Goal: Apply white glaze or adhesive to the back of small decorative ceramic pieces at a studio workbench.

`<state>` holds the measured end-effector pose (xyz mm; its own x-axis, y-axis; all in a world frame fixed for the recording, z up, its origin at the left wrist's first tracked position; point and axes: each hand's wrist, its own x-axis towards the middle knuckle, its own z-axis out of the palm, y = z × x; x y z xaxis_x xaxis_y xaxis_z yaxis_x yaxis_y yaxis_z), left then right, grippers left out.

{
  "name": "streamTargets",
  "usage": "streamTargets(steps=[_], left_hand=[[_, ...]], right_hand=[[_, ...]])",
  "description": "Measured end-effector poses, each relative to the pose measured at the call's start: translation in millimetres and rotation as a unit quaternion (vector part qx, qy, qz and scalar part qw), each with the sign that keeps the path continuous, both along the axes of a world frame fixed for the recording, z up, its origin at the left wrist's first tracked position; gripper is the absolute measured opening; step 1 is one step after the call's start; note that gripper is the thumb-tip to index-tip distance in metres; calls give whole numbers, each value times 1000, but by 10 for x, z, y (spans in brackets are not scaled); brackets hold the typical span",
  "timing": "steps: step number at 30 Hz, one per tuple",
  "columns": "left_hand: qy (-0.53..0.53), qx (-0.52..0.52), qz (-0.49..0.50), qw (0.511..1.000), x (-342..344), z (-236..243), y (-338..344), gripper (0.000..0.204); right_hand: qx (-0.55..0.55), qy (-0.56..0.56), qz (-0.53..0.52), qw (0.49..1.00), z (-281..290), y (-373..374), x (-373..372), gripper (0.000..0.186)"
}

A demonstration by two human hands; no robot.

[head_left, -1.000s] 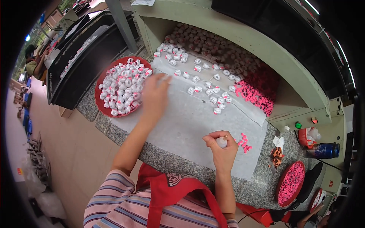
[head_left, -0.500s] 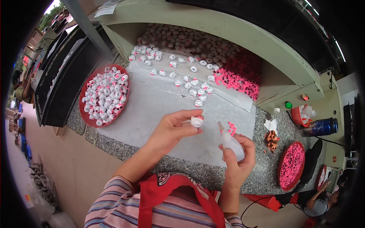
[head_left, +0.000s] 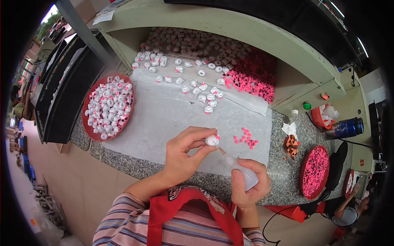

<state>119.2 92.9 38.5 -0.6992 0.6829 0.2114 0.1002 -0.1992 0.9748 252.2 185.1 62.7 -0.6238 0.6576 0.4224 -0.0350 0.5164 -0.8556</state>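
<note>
Between the thumb and fingers of my left hand (head_left: 184, 153) is a small white rounded piece (head_left: 212, 140) with a pink patch. My right hand (head_left: 250, 182) is closed round a translucent squeeze bottle (head_left: 242, 170). The bottle's thin brownish nozzle (head_left: 222, 151) points up and left, its tip at or very close to the white piece; I cannot tell whether they touch. Just beyond the bottle, several small pink pieces (head_left: 246, 138) lie scattered on the white sheet (head_left: 164, 117).
On the left stands a red bowl (head_left: 87, 125) heaped with white-and-pink pieces. Similar white pieces (head_left: 201, 98) and pink bits (head_left: 250, 86) fill the box opening (head_left: 295, 78) ahead. At right are a pink-filled red bowl (head_left: 304, 192), a blue can (head_left: 349, 128) and orange-black scraps (head_left: 291, 146). Another person (head_left: 347, 213) sits far right.
The bottle has tilted left and its nozzle has come up to the white piece in my left hand. More of the scattered pink pieces now show. The view has shifted slightly.
</note>
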Motion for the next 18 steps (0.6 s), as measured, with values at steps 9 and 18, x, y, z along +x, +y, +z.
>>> streamTargets(steps=[9,18], left_hand=[[4,-2,0,1000,-11,21,-2,31],[57,-38,2,998,-24,11,-30,30]], right_hand=[[16,25,0,1000,-12,2,-18,17],[10,11,17,1000,21,17,-51,16]])
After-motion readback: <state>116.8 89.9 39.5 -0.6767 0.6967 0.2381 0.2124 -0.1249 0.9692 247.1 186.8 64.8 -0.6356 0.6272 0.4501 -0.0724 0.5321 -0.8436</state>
